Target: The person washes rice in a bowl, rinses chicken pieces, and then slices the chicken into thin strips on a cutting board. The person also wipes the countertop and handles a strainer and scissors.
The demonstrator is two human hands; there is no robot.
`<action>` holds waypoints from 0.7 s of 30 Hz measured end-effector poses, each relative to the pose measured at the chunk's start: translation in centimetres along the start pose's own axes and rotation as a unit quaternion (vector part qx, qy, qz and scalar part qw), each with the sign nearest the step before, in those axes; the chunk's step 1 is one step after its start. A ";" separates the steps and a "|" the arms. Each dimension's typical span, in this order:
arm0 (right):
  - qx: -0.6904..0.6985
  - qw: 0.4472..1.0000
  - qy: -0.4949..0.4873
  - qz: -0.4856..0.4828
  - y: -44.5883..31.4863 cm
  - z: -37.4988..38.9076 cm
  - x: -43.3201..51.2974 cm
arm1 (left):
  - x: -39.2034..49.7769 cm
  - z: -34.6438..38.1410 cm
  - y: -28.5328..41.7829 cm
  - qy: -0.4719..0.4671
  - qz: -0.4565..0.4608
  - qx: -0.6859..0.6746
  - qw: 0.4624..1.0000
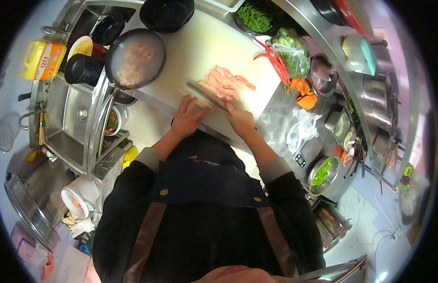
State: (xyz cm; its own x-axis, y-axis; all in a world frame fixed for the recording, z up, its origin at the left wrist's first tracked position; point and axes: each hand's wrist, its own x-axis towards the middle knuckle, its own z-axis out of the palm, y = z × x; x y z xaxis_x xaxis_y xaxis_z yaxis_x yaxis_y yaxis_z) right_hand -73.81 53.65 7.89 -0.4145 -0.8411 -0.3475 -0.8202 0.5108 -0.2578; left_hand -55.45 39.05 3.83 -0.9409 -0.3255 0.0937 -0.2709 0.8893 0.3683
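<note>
My right hand (pixel 239 119) grips the handle of a kitchen knife (pixel 207 96), its blade blurred and low over the white cutting board (pixel 190 46). With fingers spread, my left hand (pixel 187 116) presses on a pale piece of raw meat (pixel 201 102) along the blade's near side. Beyond the blade lies a pile of sliced raw meat (pixel 224 83), possibly chicken. A black bowl (pixel 163 58) with more pale meat in cloudy liquid stands at the board's left end.
Left of the board is a steel sink (pixel 65 131) with stacked black bowls (pixel 84 69) above it. Red chilies (pixel 273 62), bagged green vegetables (pixel 291 53), a digital scale (pixel 305 154) and a steel bowl of green pieces (pixel 323 173) are on the right.
</note>
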 end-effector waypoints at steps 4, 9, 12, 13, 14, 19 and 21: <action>-0.026 0.998 -0.006 0.053 1.5 -2.8 -1.6 | 0.5 -0.8 0.2 0.028 0.006 -0.033 0.999; -0.001 0.997 0.080 -0.018 0.0 -3.5 -1.8 | -0.2 -1.6 -0.1 0.046 0.028 -0.013 0.998; 0.015 0.995 0.100 -0.013 -0.8 -2.7 -1.9 | -0.9 -1.7 -0.9 0.026 0.022 -0.047 0.998; 0.023 0.995 0.093 0.000 -1.0 -2.4 -2.2 | -1.2 -1.6 -1.2 0.028 0.025 -0.052 0.998; 0.031 0.995 0.093 -0.021 -1.2 -2.1 -2.4 | -1.2 -1.5 -1.5 0.030 0.028 -0.058 0.997; 0.000 0.992 0.097 -0.074 -2.4 -0.4 -2.8 | -0.9 -0.3 -2.5 0.062 0.070 -0.054 0.994; -0.009 0.993 0.090 -0.071 -2.6 0.0 -2.5 | -0.8 0.2 -2.7 0.050 0.081 -0.037 0.995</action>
State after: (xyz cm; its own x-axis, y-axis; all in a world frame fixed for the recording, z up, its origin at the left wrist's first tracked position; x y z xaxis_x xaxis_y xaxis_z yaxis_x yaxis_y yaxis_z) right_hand -70.65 54.48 9.43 -0.3571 -0.9232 -0.1421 -0.8814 0.3834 -0.2759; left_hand -53.97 37.00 2.60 -0.9449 -0.2140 0.2477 -0.0984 0.9074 0.4086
